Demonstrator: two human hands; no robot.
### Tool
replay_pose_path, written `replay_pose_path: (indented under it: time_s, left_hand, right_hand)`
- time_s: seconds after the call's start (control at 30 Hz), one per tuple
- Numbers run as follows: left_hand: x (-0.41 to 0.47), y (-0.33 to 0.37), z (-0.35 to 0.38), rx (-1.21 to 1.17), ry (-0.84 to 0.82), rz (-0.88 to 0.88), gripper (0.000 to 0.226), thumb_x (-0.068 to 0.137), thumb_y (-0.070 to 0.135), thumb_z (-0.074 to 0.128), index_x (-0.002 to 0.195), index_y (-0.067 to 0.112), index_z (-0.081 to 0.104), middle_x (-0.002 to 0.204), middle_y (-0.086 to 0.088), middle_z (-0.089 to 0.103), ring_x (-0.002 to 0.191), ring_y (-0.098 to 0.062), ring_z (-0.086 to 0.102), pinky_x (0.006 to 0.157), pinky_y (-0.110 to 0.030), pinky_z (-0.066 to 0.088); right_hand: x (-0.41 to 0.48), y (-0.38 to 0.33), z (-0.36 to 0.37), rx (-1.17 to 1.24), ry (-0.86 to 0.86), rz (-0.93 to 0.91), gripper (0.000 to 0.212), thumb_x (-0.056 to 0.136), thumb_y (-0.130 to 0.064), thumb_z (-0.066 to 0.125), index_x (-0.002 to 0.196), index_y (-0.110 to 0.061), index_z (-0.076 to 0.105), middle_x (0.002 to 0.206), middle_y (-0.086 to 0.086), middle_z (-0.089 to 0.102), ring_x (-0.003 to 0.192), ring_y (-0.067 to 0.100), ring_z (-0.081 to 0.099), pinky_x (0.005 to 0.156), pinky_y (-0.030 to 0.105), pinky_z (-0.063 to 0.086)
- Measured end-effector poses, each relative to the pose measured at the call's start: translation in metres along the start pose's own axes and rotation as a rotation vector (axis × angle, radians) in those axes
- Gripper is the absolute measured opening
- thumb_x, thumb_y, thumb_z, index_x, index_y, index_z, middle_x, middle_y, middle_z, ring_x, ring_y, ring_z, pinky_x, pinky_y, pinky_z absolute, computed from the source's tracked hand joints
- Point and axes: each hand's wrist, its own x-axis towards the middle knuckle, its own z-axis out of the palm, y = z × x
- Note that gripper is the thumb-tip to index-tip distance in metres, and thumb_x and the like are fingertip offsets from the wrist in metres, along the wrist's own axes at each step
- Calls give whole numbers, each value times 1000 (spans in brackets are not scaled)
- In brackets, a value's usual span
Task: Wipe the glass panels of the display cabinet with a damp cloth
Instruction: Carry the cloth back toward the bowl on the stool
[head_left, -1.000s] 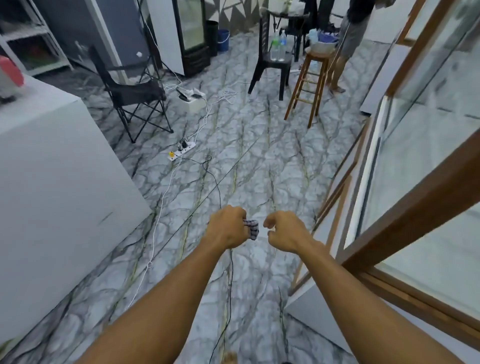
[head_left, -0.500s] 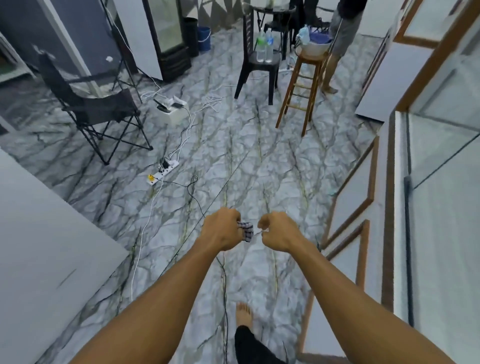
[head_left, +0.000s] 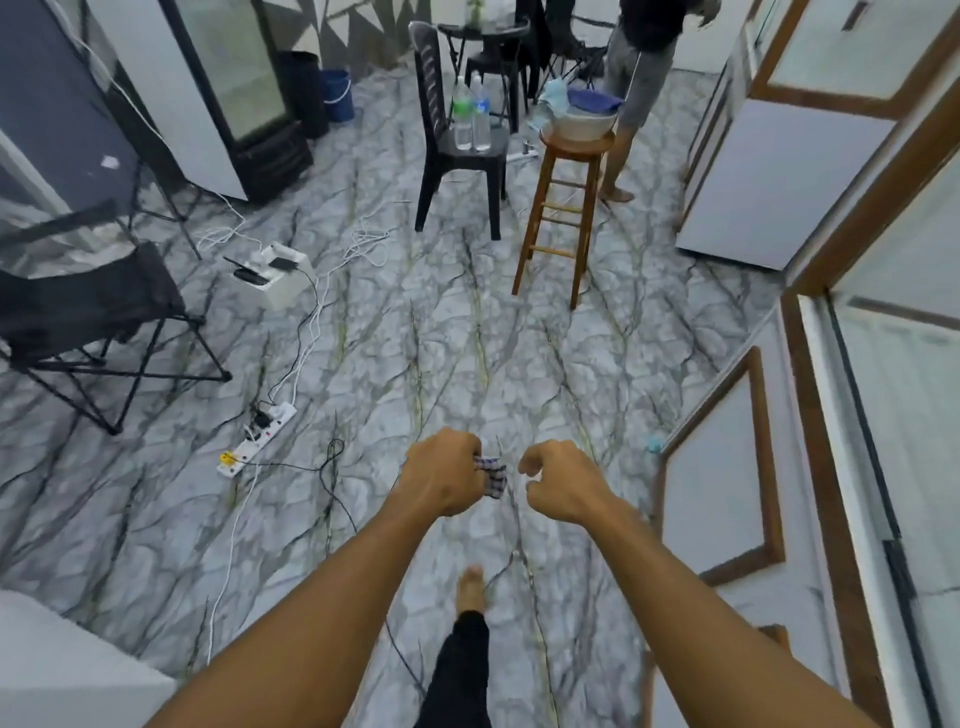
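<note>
While holding the cloth out ahead, open it up before going to the glass: bunched in the left hand (head_left: 441, 475), fingers curled tight round it, with only a checked corner of the cloth (head_left: 492, 472) poking out toward the right hand (head_left: 563, 480), too little fabric to wipe with. Take that free corner with the right hand, just beside it but not touching, fingers curled in and gripping nothing visible. Spread to a flat pad, fold once, and check for dampness; cannot tell wetness from here. Turn right to the display cabinet (head_left: 826, 467), standing along the floor's right edge, wood-framed glass panels (head_left: 914, 441) close by the right arm. Start at a top corner, work down in overlapping strokes, and press lightly near the frame.

Mind the footing: glossy marble-patterned floor (head_left: 415, 338), likely slick under a bare foot (head_left: 470, 587) once wet. Steer clear of the power strip (head_left: 257, 439) and loose cables (head_left: 291, 465) toward the floor's left side. Further off, near the far edge, a wooden stool (head_left: 563, 218) carrying a basin (head_left: 576, 124), probably for rinsing; a black chair (head_left: 457, 150) with two bottles (head_left: 470, 111) beside it; another person (head_left: 641, 67) standing just behind the stool.
</note>
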Motion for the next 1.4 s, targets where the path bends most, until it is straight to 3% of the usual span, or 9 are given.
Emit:
replay_pose_path:
  time_s: [0.1, 0.33, 0.6, 0.73, 1.0, 1.1, 1.2, 1.3, 1.4]
  left_hand:
    - [86, -2, -9, -38, -31, 30, 14, 89, 21, 62, 77, 16, 58, 69, 2, 52, 70, -26, 56, 53, -32, 32]
    - [257, 12, -60, -67, -55, 85, 17, 89, 22, 63, 79, 9, 64, 66, -2, 54, 60, -25, 52, 47, -30, 28]
    - [474, 31, -105, -74, -69, 115, 25, 87, 19, 60, 65, 20, 48, 63, 0, 51, 61, -23, 49, 50, -31, 30]
    - [584, 47, -130, -78, -59, 107, 17, 88, 19, 62, 73, 14, 57, 66, -3, 57, 62, -23, 52, 49, -30, 30]
    - [784, 85, -183, -269, -22, 166, 13, 85, 24, 68, 95, 17, 71, 83, -3, 70, 72, -22, 63, 62, -35, 55]
    - [867, 95, -193, -308, -20, 202, 20, 85, 26, 71, 104, 18, 69, 90, -4, 72, 75, -20, 64, 61, -30, 50]
    - [946, 110, -205, -367, -23, 248, 15, 84, 32, 75, 93, 24, 66, 84, 2, 70, 70, -15, 62, 59, -30, 51]
    - [1010, 128, -225, -475, -45, 283, 17, 80, 24, 81, 91, 18, 71, 79, 6, 71, 67, -11, 64, 57, -25, 52]
    - [1065, 143, -248, -559, -68, 308, 28, 79, 20, 82, 105, 17, 70, 91, 9, 71, 74, -5, 66, 63, -13, 50]
  right_hand:
    - [74, 4, -27, 22, -6, 37, 42, 81, -8, 61, 122, -14, 70, 126, 6, 68, 114, 25, 65, 98, 40, 55]
    - [217, 16, -113, 5, -30, 111, 44, 83, -10, 61, 126, -16, 69, 132, 7, 66, 119, 26, 63, 100, 39, 53]
    - [410, 48, -217, 42, -19, 109, 41, 87, -8, 62, 128, -12, 68, 133, 8, 66, 121, 26, 62, 101, 41, 54]
    - [507, 66, -288, 10, -19, 118, 40, 86, -11, 63, 126, -14, 68, 131, 7, 67, 121, 25, 62, 101, 39, 53]
    - [669, 86, -402, 40, 26, 113, 37, 89, -23, 65, 125, -15, 68, 120, 6, 71, 107, 25, 65, 91, 41, 57]
    - [736, 96, -441, 118, 37, 145, 43, 90, -30, 67, 129, -14, 64, 122, 5, 68, 102, 26, 64, 87, 42, 56]
    - [801, 102, -481, 377, 94, 157, 24, 96, -21, 66, 112, -3, 70, 103, 11, 73, 91, 25, 69, 80, 43, 57]
    - [851, 107, -518, 589, 174, 168, 15, 100, -8, 62, 109, 2, 70, 80, 3, 69, 63, -3, 67, 57, 17, 52]
    - [904, 121, -548, 721, 304, 185, 16, 91, -8, 74, 107, -11, 73, 93, 7, 76, 77, 7, 72, 68, 23, 59]
